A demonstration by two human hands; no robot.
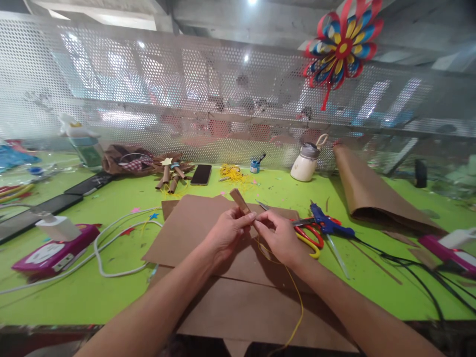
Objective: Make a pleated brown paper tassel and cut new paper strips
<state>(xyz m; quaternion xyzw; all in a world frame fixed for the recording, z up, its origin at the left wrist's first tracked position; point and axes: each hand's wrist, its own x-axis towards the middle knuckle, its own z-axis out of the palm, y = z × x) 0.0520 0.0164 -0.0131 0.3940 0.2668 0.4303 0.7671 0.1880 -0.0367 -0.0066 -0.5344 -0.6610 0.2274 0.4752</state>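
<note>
My left hand (pixel 228 230) pinches a narrow folded strip of brown paper (pixel 240 200), its upper end sticking out above the fingers. Close beside it, my right hand (pixel 277 233) is closed at the strip's lower part, fingertips on a thin yellow string (pixel 300 297). From there the string loops down across the paper to the front edge. Exactly how it passes round the strip is hidden by my fingers. Beneath both hands lie flat sheets of brown paper (pixel 178 228). Scissors with red and yellow handles (pixel 314 238) rest just right of my right hand.
A blue glue gun (pixel 327 220) with a black cable lies at the right, near a rolled brown paper (pixel 372 188). Farther back are a white bottle (pixel 305 163), yellow string (pixel 234 173), a phone (pixel 201 174) and small paper rolls (pixel 171 178). A purple power strip (pixel 55 253) sits left.
</note>
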